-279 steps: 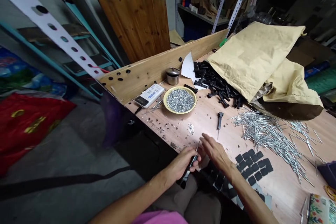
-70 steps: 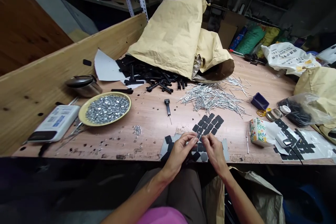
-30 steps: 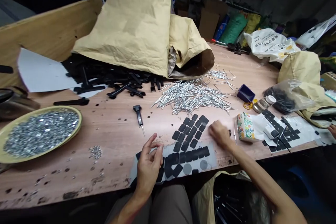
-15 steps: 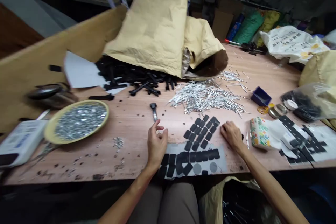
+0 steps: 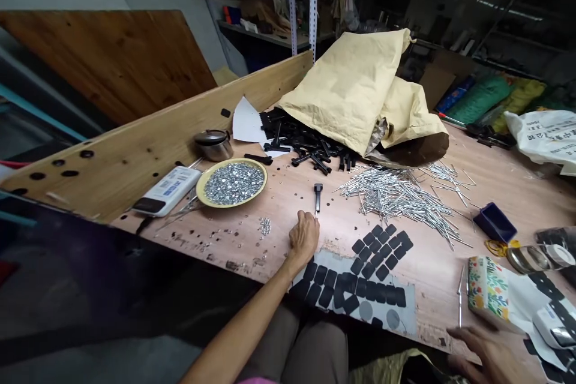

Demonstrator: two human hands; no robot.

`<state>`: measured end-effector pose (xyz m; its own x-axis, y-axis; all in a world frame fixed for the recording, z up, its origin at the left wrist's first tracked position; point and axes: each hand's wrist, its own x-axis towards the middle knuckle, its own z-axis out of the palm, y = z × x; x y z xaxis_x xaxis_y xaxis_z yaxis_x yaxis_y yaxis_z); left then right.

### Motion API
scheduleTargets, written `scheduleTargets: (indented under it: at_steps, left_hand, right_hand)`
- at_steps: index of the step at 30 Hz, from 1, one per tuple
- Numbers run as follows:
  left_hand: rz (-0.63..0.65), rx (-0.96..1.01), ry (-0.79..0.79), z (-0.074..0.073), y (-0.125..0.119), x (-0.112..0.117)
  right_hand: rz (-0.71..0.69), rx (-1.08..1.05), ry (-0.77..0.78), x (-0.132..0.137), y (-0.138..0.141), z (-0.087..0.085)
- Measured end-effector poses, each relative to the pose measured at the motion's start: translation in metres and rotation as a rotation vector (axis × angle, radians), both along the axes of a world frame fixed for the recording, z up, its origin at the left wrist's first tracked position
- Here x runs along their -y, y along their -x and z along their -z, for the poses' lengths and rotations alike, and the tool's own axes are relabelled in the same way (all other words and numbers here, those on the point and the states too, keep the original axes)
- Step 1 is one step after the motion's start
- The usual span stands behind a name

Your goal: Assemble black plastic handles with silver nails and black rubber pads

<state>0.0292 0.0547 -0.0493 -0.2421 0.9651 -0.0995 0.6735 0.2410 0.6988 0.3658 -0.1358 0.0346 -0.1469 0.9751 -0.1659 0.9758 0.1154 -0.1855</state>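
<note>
My left hand (image 5: 303, 237) is closed on the table, its fingers curled round a thin metal rod (image 5: 315, 214). The rod's visible end meets the lower end of a black T-headed plastic part (image 5: 318, 197) lying just beyond the fingers. My right hand (image 5: 488, 351), slightly blurred, is at the table's front edge on the right. Its fingers are apart and nothing shows in them. Just beyond them lies a slim metal tool (image 5: 459, 300). Between the hands, black rounded pads (image 5: 375, 246) are laid in rows, with more on a grey sheet (image 5: 407, 318).
Small metal pieces fill a yellow dish (image 5: 202, 197); a white box (image 5: 168, 192) is beside it. Behind are black parts (image 5: 310, 144), a paper sack (image 5: 346, 90) and a heap of metal rods (image 5: 400, 192). To the right stand a blue tray (image 5: 495, 222) and a flowered tissue pack (image 5: 488, 288).
The view has swung left. My left hand has closed at the end of the black part. My right hand has left the pads and moved right, towards the table's front edge.
</note>
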Motion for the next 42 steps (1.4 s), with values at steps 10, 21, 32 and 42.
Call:
scheduleTargets:
  at_steps: [10, 21, 32, 42]
  left_hand:
    - [0.256, 0.757, 0.38, -0.036, 0.032, 0.058]
    - [0.218, 1.697, 0.916, -0.046, 0.059, 0.047]
    - [-0.175, 1.462, 0.07, -0.029, 0.029, 0.034]
    - [-0.293, 1.552, 0.329, -0.036, 0.078, 0.083]
  right_hand:
    - [-0.628, 0.005, -0.591, -0.135, 0.179, 0.004]
    - [-0.601, -0.154, -0.318, -0.14, 0.213, 0.005]
    - [0.12, -0.688, 0.326, -0.17, 0.251, 0.01]
    - [-0.295, -0.585, -0.083, -0.231, 0.294, 0.076]
